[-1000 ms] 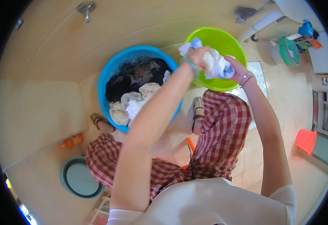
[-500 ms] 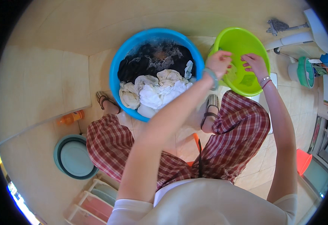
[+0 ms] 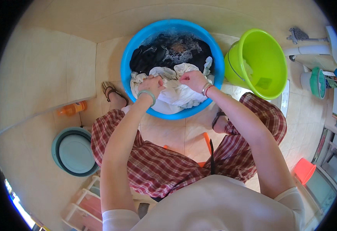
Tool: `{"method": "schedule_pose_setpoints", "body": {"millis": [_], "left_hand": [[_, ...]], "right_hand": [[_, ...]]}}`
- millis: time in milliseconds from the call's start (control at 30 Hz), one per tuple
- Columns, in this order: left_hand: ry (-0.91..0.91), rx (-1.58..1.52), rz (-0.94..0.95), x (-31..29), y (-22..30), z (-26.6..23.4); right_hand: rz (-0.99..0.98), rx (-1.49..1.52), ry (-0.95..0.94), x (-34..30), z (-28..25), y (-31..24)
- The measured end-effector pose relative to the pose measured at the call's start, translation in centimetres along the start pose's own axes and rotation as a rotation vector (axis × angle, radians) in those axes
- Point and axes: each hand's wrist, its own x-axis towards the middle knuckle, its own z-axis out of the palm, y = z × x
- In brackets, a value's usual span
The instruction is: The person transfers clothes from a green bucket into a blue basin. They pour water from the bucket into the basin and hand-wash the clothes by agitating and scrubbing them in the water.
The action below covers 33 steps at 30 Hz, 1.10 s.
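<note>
We look down on a floor of pale beige tiles (image 3: 41,77), lit evenly and brightly, with a low step edge crossing the left of the frame. An orange bottle (image 3: 72,109) lies beside that edge at left. A grey-green round lid or basin (image 3: 74,152) sits at lower left, above a white rack (image 3: 87,200) at the bottom edge. White pipes (image 3: 305,50) run along the upper right, near a small teal pail (image 3: 316,82). A red-orange container (image 3: 304,170) stands at lower right.
</note>
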Motion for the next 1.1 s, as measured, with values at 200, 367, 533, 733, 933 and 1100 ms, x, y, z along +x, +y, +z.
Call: {"method": "schedule_pose_setpoints", "body": {"millis": [200, 367, 533, 733, 933, 1100], "left_hand": [[0.06, -0.483, 0.081, -0.6, -0.7, -2.1], [0.08, -1.176, 0.22, -1.4, 2.5, -8.9], [0.116, -1.434, 0.259, -3.5, 7.9, -17.0], [0.397, -1.59, 0.277, -1.6, 6.0, -20.0], [0.551, -1.637, 0.046, 1.4, 0.6, -16.0], [0.688, -1.605, -0.013, 4.3, -2.0, -11.5]], "right_hand": [[-0.013, -0.188, -0.186, -2.2, 0.4, -1.3], [-0.03, -0.402, -0.19, -4.1, -1.0, -1.6], [0.107, -0.277, 0.127, -4.7, -3.1, -1.0], [0.031, 0.167, 0.319, -4.0, -7.4, -3.0], [0.0, 0.728, 0.401, 0.4, -11.1, -7.3], [0.002, 0.697, 0.371, 4.0, -10.0, -5.4]]}}
